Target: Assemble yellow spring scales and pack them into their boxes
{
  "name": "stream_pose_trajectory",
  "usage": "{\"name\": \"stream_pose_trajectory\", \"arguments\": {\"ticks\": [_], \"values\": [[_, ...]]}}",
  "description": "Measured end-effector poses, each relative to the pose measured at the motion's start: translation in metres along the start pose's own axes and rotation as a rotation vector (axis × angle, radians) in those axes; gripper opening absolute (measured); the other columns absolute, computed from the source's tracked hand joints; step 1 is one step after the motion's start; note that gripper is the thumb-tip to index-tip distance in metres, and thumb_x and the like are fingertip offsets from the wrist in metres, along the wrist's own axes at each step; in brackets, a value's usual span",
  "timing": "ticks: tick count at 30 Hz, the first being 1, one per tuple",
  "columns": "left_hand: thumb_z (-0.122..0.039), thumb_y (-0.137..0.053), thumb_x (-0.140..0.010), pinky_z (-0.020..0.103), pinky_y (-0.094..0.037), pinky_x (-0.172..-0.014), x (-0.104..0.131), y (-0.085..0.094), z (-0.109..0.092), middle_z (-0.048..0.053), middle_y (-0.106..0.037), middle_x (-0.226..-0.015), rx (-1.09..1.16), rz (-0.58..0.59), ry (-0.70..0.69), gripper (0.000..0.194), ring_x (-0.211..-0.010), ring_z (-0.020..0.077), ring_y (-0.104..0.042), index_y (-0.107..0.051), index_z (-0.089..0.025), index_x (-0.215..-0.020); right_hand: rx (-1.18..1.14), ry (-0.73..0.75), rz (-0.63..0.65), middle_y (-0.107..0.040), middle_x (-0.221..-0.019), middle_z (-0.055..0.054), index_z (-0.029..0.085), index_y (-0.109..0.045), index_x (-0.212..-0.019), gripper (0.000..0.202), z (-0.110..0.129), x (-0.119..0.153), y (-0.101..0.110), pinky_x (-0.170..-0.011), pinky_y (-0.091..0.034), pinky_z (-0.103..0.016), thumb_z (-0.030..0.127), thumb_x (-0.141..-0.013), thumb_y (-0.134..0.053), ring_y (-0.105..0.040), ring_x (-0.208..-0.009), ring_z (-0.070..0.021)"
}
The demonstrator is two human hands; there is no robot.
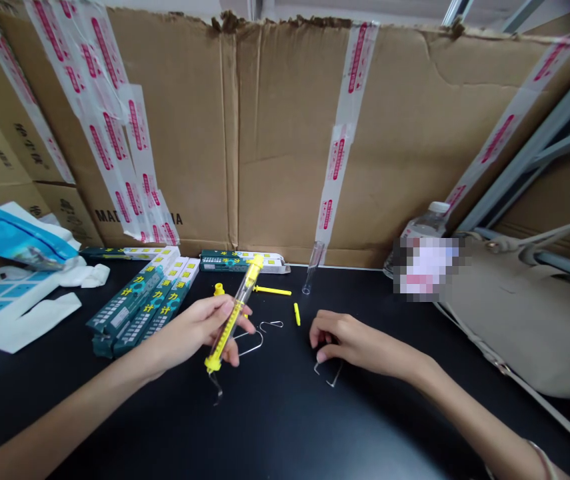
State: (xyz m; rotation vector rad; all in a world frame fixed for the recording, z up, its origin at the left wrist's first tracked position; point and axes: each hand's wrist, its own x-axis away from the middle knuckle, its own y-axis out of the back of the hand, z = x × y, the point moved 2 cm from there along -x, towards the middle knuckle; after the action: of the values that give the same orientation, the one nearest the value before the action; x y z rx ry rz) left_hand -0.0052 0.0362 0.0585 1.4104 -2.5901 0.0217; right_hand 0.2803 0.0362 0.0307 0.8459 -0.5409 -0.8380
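My left hand (209, 320) is closed around a clear tubular spring scale (232, 320) with yellow ends, tilted with its top to the right. A metal hook (216, 389) hangs from its lower end. My right hand (342, 337) is closed in a pinch over the black table, its fingertips at a bent metal wire piece (333, 379). Between the hands lie bent wire hooks (271, 325), a short yellow plastic piece (297, 313) and a longer yellow rod (273, 291). Behind them stands a clear empty tube (312, 270). A yellow cap (219, 289) sits beyond my left hand.
Several green-and-white boxes (135, 307) lie at the left, and another box (239, 261) is at the back. A blue-and-white package (25, 247) is far left. A plastic bottle (429, 223) and a beige bag (525, 320) stand right. Cardboard (285, 147) walls the back.
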Motion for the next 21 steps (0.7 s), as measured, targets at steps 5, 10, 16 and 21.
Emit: {"name": "stream_pose_trajectory", "arguments": {"ticks": [5,10,16,21], "values": [[-0.057,-0.057,-0.087,0.027,-0.045,-0.058,-0.03,0.008,0.01,0.003,-0.06,-0.089,-0.126,-0.098,-0.12,0.044,-0.066,0.0138,-0.057,-0.054,-0.018,-0.105,-0.03,0.038,0.072,-0.059,-0.088,0.001,0.021,-0.072,-0.081,0.005,-0.003,-0.005,0.003,-0.069,-0.042,-0.023,0.019,-0.082,-0.077,-0.057,-0.078,-0.0133],[-0.056,-0.05,-0.093,0.023,-0.031,-0.052,-0.03,0.016,0.019,-0.005,-0.047,-0.072,-0.254,-0.252,-0.161,0.035,-0.058,0.011,-0.041,-0.054,-0.021,-0.094,-0.058,0.038,0.102,-0.06,-0.09,0.001,0.021,-0.074,-0.085,0.015,-0.005,-0.003,0.004,-0.068,-0.042,-0.023,0.027,-0.076,-0.084,-0.057,-0.079,-0.0138],[-0.045,-0.037,-0.101,0.026,-0.037,-0.057,-0.013,0.01,0.02,-0.006,-0.053,-0.064,-0.737,-0.36,-0.248,0.028,-0.057,0.0142,-0.051,-0.054,-0.023,-0.101,-0.104,0.053,0.035,-0.063,-0.084,0.001,0.019,-0.066,-0.077,0.011,0.006,-0.002,-0.004,-0.074,-0.043,-0.025,0.019,-0.086,-0.072,-0.059,-0.082,-0.0147],[-0.014,-0.03,-0.099,0.039,-0.049,-0.078,-0.009,-0.004,0.03,0.009,-0.069,-0.101,-1.191,-0.347,-0.486,0.029,-0.088,0.025,-0.065,-0.056,-0.017,-0.11,-0.394,0.04,-0.094,-0.066,-0.076,0.002,0.021,-0.053,-0.088,0.014,0.022,-0.012,-0.004,-0.055,-0.042,-0.021,0.028,-0.099,-0.05,-0.059,-0.06,-0.0113]]}}
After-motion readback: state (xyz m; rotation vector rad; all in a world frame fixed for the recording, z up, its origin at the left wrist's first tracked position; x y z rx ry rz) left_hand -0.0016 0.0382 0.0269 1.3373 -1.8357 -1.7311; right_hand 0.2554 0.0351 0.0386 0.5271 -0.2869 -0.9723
